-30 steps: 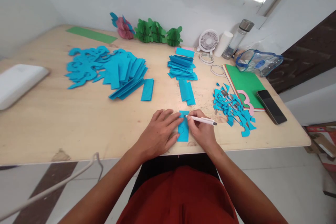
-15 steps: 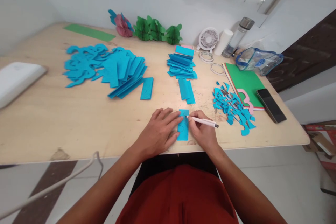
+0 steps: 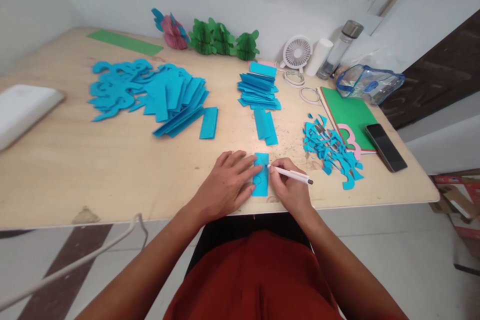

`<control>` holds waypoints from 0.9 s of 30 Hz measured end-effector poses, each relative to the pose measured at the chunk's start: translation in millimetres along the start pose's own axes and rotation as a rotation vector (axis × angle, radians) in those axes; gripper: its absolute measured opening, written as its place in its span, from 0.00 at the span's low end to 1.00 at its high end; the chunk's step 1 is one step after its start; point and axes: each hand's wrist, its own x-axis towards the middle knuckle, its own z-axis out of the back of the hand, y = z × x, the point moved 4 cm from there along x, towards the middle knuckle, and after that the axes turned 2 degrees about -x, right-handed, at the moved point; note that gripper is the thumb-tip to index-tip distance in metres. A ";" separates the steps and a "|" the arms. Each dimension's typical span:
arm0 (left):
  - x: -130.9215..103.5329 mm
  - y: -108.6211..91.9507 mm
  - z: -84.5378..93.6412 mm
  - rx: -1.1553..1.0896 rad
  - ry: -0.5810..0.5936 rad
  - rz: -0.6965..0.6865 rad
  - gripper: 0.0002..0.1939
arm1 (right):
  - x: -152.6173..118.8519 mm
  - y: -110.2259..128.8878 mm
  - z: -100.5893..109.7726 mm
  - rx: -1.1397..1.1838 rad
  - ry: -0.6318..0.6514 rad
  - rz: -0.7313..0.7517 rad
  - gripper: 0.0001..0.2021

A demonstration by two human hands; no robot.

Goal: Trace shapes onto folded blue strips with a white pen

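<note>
A small blue paper rectangle (image 3: 261, 186) lies near the table's front edge, with thin curved lines drawn on it. My left hand (image 3: 229, 182) rests flat, fingers spread, its fingertips pressing on the paper's left side. On the other side, my right hand (image 3: 291, 186) is closed around a white pen (image 3: 290, 173), whose tip is at the paper's right edge. Beyond the hands are two blue strips (image 3: 265, 126) and a stack of folded blue paper (image 3: 258, 91). Blue scraps (image 3: 330, 147) lie to the right of my right hand.
Cut blue shapes (image 3: 120, 85) and folded blue pieces (image 3: 174, 97) are heaped at the left. Green paper figures (image 3: 206, 37), a small fan (image 3: 297, 53) and a bottle (image 3: 341, 49) stand along the wall. A phone (image 3: 386, 147) overlaps the green sheet (image 3: 350, 115). A white device (image 3: 26, 110) sits far left.
The pen tip has shifted slightly from the paper's upper part to its right edge. My left hand stays on the paper. The whole view has moved a little.
</note>
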 end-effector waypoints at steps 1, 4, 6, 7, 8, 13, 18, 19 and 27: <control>-0.1 0.1 -0.2 0.005 0.004 -0.001 0.21 | -0.2 0.0 0.0 0.001 -0.001 -0.001 0.06; -0.6 1.1 -1.0 0.023 0.009 -0.003 0.21 | -1.5 0.2 0.4 0.005 -0.008 0.001 0.06; -0.9 1.6 -1.6 0.029 0.016 -0.005 0.20 | -2.7 0.4 0.8 0.009 -0.012 0.003 0.06; -0.9 1.7 -1.9 0.031 0.018 -0.008 0.20 | -3.4 0.4 1.0 0.011 -0.012 0.002 0.06; -0.8 1.7 -2.0 0.033 0.020 -0.011 0.20 | -4.1 0.4 1.2 0.013 -0.012 0.000 0.06; 0.0 0.7 -1.6 0.035 0.021 -0.018 0.20 | -7.0 1.2 2.2 0.009 -0.010 -0.011 0.06; -0.2 -0.2 -0.8 0.033 0.018 -0.020 0.20 | -9.6 2.0 2.3 0.000 -0.011 -0.010 0.06; -0.4 -0.2 -0.8 0.032 0.016 -0.022 0.20 | -10.0 2.0 2.2 -0.002 -0.010 -0.011 0.06; -1.1 1.8 -2.6 0.026 -0.001 -0.044 0.19 | -12.8 2.1 0.7 0.016 0.009 -0.036 0.07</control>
